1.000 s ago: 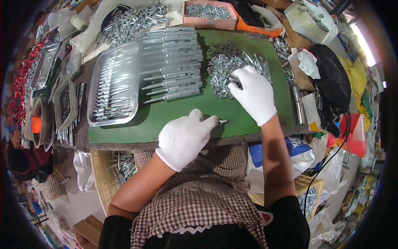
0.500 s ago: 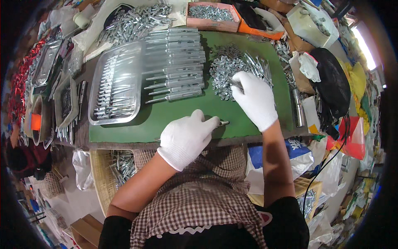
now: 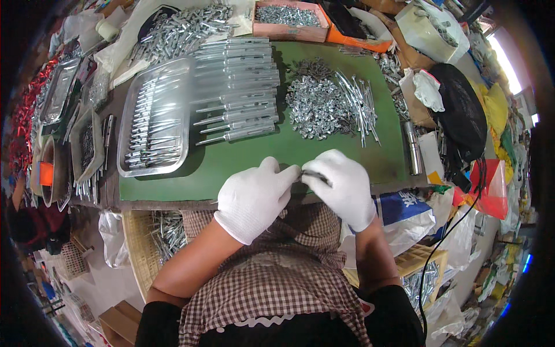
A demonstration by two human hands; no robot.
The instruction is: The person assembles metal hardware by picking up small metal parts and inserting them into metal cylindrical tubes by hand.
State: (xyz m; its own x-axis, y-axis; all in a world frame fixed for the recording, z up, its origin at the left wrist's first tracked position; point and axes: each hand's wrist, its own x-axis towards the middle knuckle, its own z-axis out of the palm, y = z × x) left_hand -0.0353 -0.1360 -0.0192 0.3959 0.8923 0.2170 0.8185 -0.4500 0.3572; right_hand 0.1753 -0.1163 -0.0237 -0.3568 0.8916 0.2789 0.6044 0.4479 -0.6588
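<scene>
Near the front edge of the green mat (image 3: 231, 159), my two white-gloved hands meet at the fingertips. My left hand (image 3: 252, 198) is closed around a slim metal rod, mostly hidden in the glove. My right hand (image 3: 345, 188) pinches a dark, slender metal piece (image 3: 315, 175) against the end of what the left holds; whether they join I cannot tell. Beyond lies a heap of small shiny metal parts (image 3: 317, 107), with dark small pieces (image 3: 315, 69) behind it and long thin metal pins (image 3: 361, 110) to its right.
A clear plastic tray (image 3: 123, 141) of metal pins stands on the mat's left. Beside it runs a row of thick metal rods with thin shafts (image 3: 248, 122). A pink box (image 3: 287, 32) of small parts sits behind. A metal cylinder (image 3: 413, 149) lies along the right edge.
My right hand has come from the heap of small parts toward me and left, bringing the dark piece to my left hand. The left hand has barely moved.
</scene>
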